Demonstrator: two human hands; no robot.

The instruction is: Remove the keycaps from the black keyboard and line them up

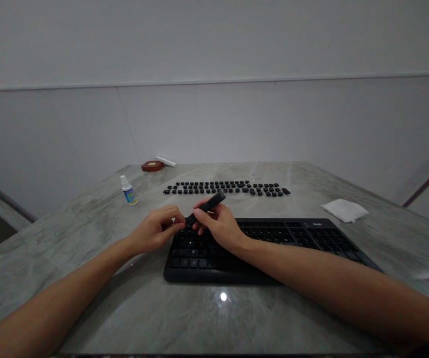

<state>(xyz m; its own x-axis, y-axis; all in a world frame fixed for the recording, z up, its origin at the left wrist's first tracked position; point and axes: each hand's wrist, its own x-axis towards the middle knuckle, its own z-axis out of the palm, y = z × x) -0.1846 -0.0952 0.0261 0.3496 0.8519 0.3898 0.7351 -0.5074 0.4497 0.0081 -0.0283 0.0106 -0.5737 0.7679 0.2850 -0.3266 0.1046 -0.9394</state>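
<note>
Clearly, the fingers of the right hand [224, 226] are closed around a slim dark tool [214, 200], held like a pen, its thicker end tilted up and to the right and its lower end slanting down toward the other hand. The thumb and forefinger of the left hand [158, 226] are bent toward each other at that lower end; I cannot tell whether they grip the tool's tip or something tiny. Both hands are over the left part of a black keyboard [214, 276], and the right forearm crosses its front edge. Small bright specks show among its dark keys near the fingers; square keys sit along its near left corner. Just beyond the keyboard, small black keycaps [252, 191] lie in about 3 rows, the right-hand group set slightly apart. To the left stands a small bottle [128, 193] with a white top and a blue and yellow label. Farther back, a reddish-brown object [152, 166] lies beside a flat white piece [166, 161]. Past the keyboard's far right corner lies a folded white cloth or tissue [345, 210]. All rest on a grey marbled table [155, 318], before a pale wall [214, 49]
</note>
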